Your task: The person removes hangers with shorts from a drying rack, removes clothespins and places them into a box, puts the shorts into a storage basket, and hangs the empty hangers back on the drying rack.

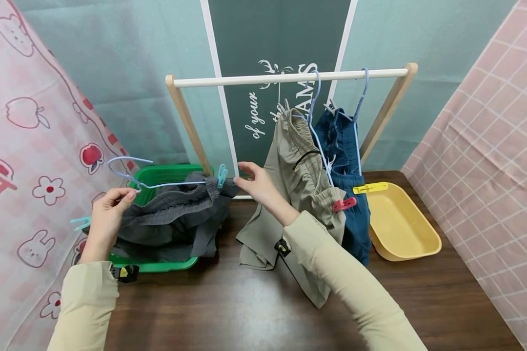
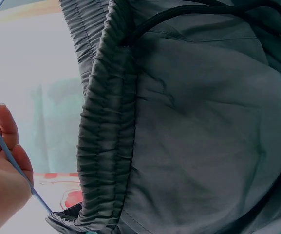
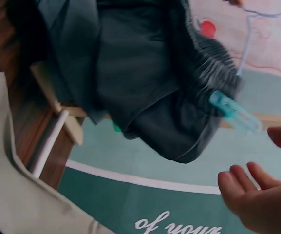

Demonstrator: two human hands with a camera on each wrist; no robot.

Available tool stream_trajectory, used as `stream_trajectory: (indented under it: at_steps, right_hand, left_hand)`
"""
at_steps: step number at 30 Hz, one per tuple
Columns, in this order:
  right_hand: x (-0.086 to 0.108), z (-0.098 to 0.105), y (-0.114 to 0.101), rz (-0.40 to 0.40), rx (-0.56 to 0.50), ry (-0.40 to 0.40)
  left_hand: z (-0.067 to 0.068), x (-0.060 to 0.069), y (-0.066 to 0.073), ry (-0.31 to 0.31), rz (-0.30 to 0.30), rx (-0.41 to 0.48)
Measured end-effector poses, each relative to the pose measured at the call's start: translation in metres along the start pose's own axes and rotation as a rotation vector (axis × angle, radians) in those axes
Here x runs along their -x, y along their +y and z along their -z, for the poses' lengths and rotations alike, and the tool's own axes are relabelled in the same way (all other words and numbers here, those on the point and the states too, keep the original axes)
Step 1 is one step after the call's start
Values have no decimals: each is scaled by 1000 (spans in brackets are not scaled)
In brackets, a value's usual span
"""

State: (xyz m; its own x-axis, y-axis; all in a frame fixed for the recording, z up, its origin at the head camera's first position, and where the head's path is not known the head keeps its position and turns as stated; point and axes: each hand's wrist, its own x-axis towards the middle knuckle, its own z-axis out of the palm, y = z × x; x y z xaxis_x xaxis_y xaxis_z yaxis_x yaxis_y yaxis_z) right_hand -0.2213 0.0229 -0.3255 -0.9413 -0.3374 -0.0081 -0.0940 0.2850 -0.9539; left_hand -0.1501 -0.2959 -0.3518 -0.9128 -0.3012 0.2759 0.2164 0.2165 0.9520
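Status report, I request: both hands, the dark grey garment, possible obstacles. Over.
Left hand pinching blue hanger. Right hand empty, beside turquoise clip. Dark grey garment on hanger, over green basket. Possible obstacle: beige trousers, behind right sleeve in head view.

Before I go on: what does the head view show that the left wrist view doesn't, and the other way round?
Only the head view shows the right hand, the beige pants, the blue pants and the yellow tray.

Only the left wrist view shows the black cord at the waist of the grey pants.

Both show the grey pants, the left hand, the hanger it pinches and the green basket, just a corner sliver in the wrist view.
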Motion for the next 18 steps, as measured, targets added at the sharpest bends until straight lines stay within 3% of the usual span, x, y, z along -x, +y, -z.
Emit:
stream_trajectory:
  at_steps: [8, 13, 18]
  right_hand:
    - [-12, -9, 6, 39, 34, -91]
    - [-17, -12, 8, 64, 61, -71]
    - [-20, -13, 13, 68, 87, -17]
  left_hand:
    - [-3, 0, 3, -45, -46, -113]
    - [-4, -1, 1, -37, -58, -169]
    - [-6, -1, 0, 20, -44, -271]
